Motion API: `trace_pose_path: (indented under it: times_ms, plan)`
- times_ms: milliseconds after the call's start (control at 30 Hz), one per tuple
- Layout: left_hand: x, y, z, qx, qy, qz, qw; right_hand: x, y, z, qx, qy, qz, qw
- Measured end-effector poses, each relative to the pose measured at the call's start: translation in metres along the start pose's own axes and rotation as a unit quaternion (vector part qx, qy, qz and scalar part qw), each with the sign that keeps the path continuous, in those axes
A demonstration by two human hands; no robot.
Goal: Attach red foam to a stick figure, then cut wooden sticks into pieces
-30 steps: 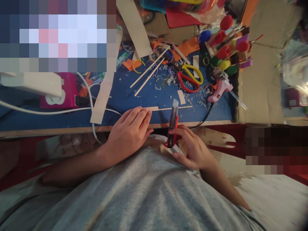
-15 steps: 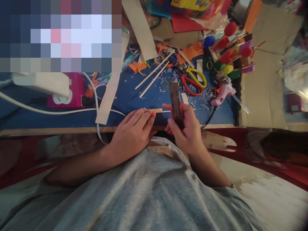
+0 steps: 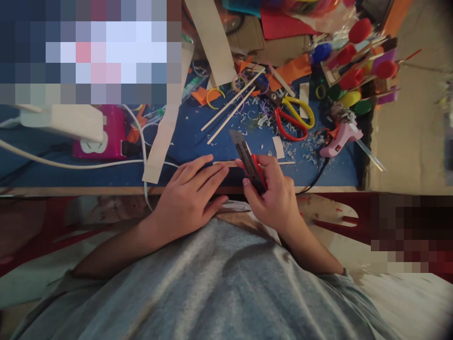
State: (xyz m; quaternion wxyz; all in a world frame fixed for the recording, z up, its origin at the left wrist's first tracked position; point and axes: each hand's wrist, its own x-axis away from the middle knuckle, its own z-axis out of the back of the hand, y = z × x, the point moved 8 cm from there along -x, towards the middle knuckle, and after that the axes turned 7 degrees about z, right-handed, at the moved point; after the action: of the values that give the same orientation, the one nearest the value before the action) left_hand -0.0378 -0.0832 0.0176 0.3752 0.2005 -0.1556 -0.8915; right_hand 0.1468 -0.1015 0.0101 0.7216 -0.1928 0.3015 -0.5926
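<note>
My right hand (image 3: pixel 271 193) is wrapped round a box cutter (image 3: pixel 251 167) with a dark body and red trim, its wide blade slanting up and left. Fingers spread, my left hand (image 3: pixel 193 193) rests at the table's front edge, its fingertips against the left end of a thin wooden stick (image 3: pixel 286 163). That stick lies along the edge and passes behind my right hand, which hides its middle. Two more wooden sticks (image 3: pixel 230 101) lie farther back, side by side.
Scissors (image 3: pixel 292 118) with red and yellow handles lie beyond my right hand, near a pink glue gun (image 3: pixel 338 139). Paper scraps litter the blue tabletop (image 3: pixel 191 137). At left are a magenta power socket (image 3: pixel 113 127), a white plug (image 3: pixel 63 123) and cables. Cardboard (image 3: pixel 406 141) stands right.
My left hand has loosened, its fingers now spread and shifted slightly left. The box cutter has tilted from nearly upright to leaning left, its blade now in plain sight.
</note>
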Motion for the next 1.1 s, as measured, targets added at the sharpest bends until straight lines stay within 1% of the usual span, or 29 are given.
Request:
trace_pose_path:
  times_ms: [100,200,300,467,633,767,833,900,1033,1100]
  plan:
    - [0.003,-0.007,0.009,0.025,0.017,0.004,1.0,0.0,-0.001,0.0,0.008,-0.003,-0.002,1.0]
    - [0.008,-0.014,0.021,0.0,0.059,0.023,0.998,0.0,-0.001,0.001,0.01,-0.004,-0.004,1.0]
    - [0.012,-0.016,0.024,-0.024,0.079,0.032,0.996,0.0,-0.002,0.001,0.007,-0.005,-0.004,1.0]
    - [0.015,-0.006,0.017,-0.04,0.076,0.01,0.996,0.0,-0.003,0.002,-0.004,0.002,-0.006,1.0]
    - [0.013,0.01,0.008,-0.069,0.059,-0.011,0.996,-0.001,-0.002,0.001,0.003,-0.012,-0.007,1.0]
    - [0.007,0.02,-0.004,-0.11,0.014,-0.029,0.993,-0.001,-0.001,0.002,-0.003,-0.013,-0.002,1.0]
    - [0.004,0.022,-0.011,-0.114,-0.014,-0.032,0.993,-0.001,-0.002,0.002,-0.003,-0.012,-0.002,1.0]
    - [0.002,0.021,-0.016,-0.108,-0.027,-0.034,0.993,-0.001,-0.002,0.002,-0.002,-0.014,-0.006,1.0]
    - [0.001,0.019,-0.02,-0.099,-0.023,-0.034,0.994,0.001,0.002,0.0,-0.021,-0.018,-0.014,1.0]
    - [0.001,0.019,-0.02,-0.106,-0.02,-0.041,0.993,0.004,0.005,0.002,-0.043,-0.005,-0.012,0.999]
